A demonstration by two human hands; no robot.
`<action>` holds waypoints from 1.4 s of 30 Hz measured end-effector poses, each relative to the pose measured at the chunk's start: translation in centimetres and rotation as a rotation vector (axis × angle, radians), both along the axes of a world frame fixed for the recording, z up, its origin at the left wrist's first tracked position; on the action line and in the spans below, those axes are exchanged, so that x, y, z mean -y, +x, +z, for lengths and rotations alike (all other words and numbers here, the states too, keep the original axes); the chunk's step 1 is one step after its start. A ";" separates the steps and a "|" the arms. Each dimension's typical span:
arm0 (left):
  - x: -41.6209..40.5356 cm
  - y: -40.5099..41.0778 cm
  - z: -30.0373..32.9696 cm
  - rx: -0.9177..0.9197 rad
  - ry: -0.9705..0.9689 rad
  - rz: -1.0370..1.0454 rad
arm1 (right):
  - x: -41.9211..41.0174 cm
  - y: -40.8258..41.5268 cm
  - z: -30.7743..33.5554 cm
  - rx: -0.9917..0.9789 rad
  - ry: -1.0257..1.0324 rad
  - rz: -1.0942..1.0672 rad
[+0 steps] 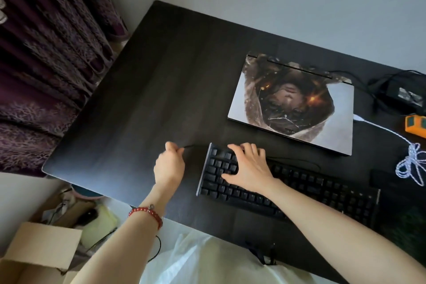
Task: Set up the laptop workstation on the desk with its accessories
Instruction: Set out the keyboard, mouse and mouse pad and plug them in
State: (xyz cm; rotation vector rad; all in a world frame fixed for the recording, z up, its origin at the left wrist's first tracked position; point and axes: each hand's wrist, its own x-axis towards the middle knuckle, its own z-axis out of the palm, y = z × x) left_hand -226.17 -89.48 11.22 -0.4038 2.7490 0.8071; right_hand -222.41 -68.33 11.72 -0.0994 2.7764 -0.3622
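Black keyboard (285, 184) sits low and right of the middle on the dark desk (143, 99), below the shut laptop (295, 104).

I see my right hand (247, 168) lying flat on the keys, fingers spread, gripping nothing. My left hand (169, 163) pinches the thin black cable (191, 146). I think the keyboard is hard and a bit heavy, so I should hold its two ends. The cable is bendy and light. Purple curtains (50, 64) hang at the upper left.

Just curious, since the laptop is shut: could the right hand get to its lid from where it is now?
Probably yes. The right hand rests on the keyboard, and only bare desk lies between it and the closed laptop.
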 end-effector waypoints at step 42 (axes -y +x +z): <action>-2.6 -13.6 31.4 -0.769 0.447 -0.308 | -2.0 -17.7 29.8 -0.868 -0.535 -0.128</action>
